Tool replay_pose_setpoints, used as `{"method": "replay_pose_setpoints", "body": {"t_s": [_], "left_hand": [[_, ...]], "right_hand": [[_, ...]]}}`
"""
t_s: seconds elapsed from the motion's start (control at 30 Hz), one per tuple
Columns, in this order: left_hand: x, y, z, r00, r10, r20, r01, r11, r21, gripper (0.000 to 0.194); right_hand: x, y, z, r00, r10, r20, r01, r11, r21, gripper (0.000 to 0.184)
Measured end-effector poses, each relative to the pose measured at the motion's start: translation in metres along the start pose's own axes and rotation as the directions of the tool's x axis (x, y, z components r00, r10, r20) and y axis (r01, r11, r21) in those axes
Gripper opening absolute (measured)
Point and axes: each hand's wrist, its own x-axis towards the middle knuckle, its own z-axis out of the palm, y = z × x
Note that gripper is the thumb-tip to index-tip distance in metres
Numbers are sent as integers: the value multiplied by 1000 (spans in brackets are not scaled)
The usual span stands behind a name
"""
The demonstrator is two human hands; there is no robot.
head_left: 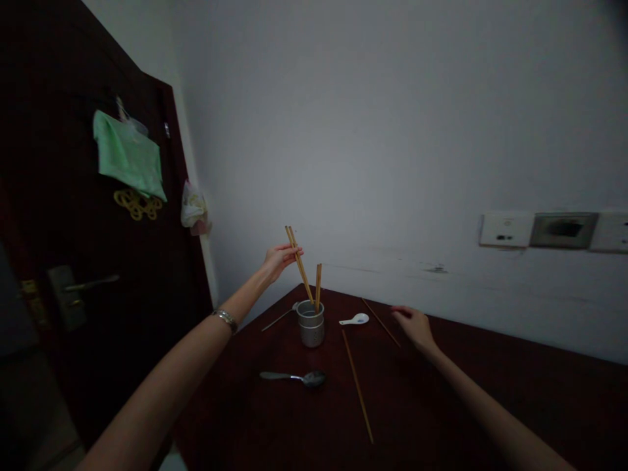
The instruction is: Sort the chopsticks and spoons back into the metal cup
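Note:
My left hand [282,260] is closed around a pair of wooden chopsticks [301,265], held at a slant. Their lower ends reach the mouth of a grey metal utensil holder [311,327] with small holes in its side. More chopsticks [318,286] stand upright in that holder. My right hand [415,326] hovers over the table, fingers loosely bent and slightly apart, with nothing visible in them. Closest to it lies a single chopstick [381,322], not touched. A white soup spoon [356,319] rests between that chopstick and the holder.
On the dark red table [422,412] lie another chopstick [357,386], a metal spoon [294,377] and a thin long-handled utensil [279,320] behind the holder. A wall [367,163] with sockets [506,229] borders the table's back. At left is a dark door [63,216] with a green cloth [128,150].

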Motion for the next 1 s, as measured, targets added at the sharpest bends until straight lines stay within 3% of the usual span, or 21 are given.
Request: {"method": "replay_pose_setpoints", "body": {"t_s": [0.2, 0.3, 0.4, 0.53, 0.63, 0.73, 0.83, 0.93, 1.0], "left_hand": [[-32, 26, 25, 998, -54, 40, 52, 997, 51, 13], [-58, 26, 38, 992, -98, 85, 89, 991, 99, 14], [-83, 21, 45, 983, -132, 126, 115, 985, 132, 11], [-106, 11, 38, 972, -181, 153, 155, 974, 163, 7], [-113, 1, 26, 964, -231, 134, 210, 965, 157, 7], [-109, -5, 12, 959, -261, 108, 243, 957, 157, 7], [-93, -4, -10, 977, -211, 18, 202, 953, 228, 9], [-72, -3, -45, 980, -171, -101, 198, 888, 415, 12], [-62, -9, -73, 964, -243, -105, 257, 764, 591, 14]], "right_hand": [[-10, -110, 17, 978, -13, 209, -67, 926, 372, 35], [-32, -158, 26, 914, -107, 392, -96, 880, 465, 44], [-57, -185, 38, 831, -213, 514, -68, 878, 474, 50], [-81, -194, 55, 818, -273, 507, 16, 891, 454, 38], [-90, -197, 63, 802, -262, 537, 6, 902, 431, 26], [-94, -199, 65, 792, -210, 574, -39, 920, 390, 21], [-98, -198, 62, 768, -166, 619, -56, 945, 322, 22], [-107, -191, 55, 672, -177, 719, 8, 973, 232, 21], [-117, -184, 51, 583, -215, 784, 103, 976, 190, 20]]}}
